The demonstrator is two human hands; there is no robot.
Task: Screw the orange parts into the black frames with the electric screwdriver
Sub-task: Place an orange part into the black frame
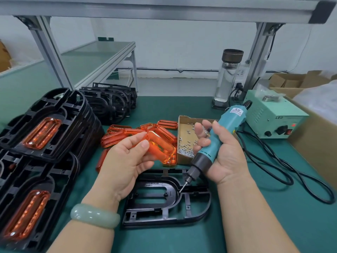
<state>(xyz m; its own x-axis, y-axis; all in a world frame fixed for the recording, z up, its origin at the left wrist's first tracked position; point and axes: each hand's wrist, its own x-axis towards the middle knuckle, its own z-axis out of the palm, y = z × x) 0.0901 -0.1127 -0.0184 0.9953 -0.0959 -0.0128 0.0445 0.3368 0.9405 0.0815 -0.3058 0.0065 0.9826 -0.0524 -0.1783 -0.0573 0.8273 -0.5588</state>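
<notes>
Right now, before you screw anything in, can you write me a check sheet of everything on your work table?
Surface: green mat, crowded on the left.
Job's things: one empty black frame lies flat nearest the person; loose orange parts are piled behind it; screws in an open cardboard tray; finished frames stacked at left; unfilled frames stacked further back.
Clutter: glass bottle standing at the back.
Hands: left hand holds an orange part; right hand grips the electric screwdriver, bit pointing down at the frame.
Cables: black cord loops across the mat beside the power box.
Surroundings: aluminium bench frame, cardboard boxes at right.
</notes>
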